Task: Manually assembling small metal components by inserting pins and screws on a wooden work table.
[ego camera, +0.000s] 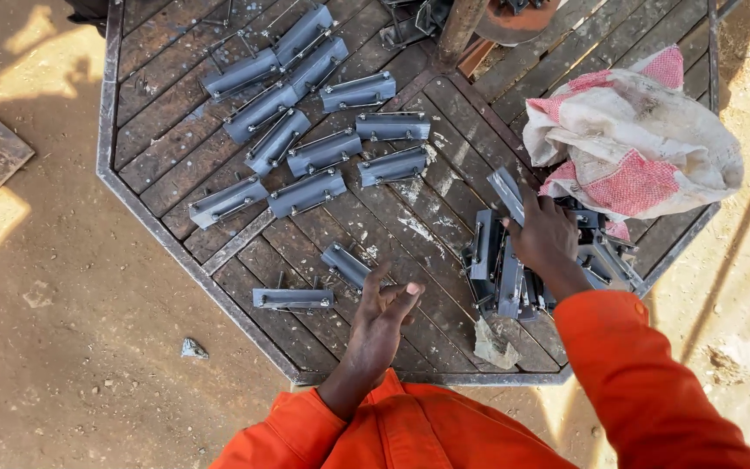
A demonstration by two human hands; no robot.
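Two bare hands sort grey metal brackets on an octagonal slatted desk [175, 234]

The right hand [547, 234] rests on the heap of brackets [501, 274] just below the red-and-white sack [635, 139], fingers closed round 1 grey bracket [507, 193] whose long axis runs up-left from the hand, wrist bent down from the orange sleeve [644, 382]; the left hand [384, 308] hovers left of the heap, fingers apart and curled, holding nothing; the loose bracket [345, 264] lies just up-left of its fingertips, long axis slanting down toward them, so the left hand is nearer it than the right; another bracket [293, 298] lies further left, lengthwise across the slats; rows of laid-out brackets [305, 130] sit well apart, up-left of the heap.
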